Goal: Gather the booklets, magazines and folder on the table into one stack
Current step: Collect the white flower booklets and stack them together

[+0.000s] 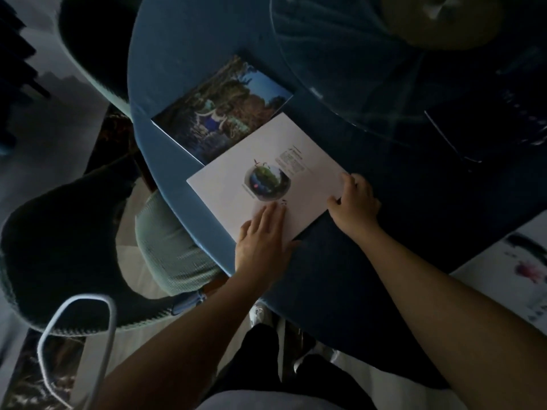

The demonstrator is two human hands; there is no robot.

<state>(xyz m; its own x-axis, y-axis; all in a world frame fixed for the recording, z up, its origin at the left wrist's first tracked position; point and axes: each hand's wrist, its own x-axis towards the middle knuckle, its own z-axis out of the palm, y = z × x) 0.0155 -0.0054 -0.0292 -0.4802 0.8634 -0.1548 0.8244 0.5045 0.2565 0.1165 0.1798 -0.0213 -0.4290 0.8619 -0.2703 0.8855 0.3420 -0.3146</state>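
Observation:
A white booklet (236, 179) with a round globe picture lies on the dark blue round table (183, 39). My left hand (262, 241) rests flat on its near corner, fingers spread. My right hand (355, 202) grips the booklet's right edge, thumb on top. Behind it, partly tucked under the white booklet's far-left edge, lies a magazine (222, 108) with a colourful landscape cover. Another white sheet or magazine (521, 261) with pink and dark marks sits at the table's right edge. A dark folder-like item (485, 128) lies at the far right, hard to make out.
A dark chair with a pale green cushion (165, 247) stands left of the table. A second dark chair (88, 45) stands at the upper left. A glass turntable (355, 69) with a yellowish round object (438, 19) fills the table's middle. A white cord loop (77, 335) hangs nearby.

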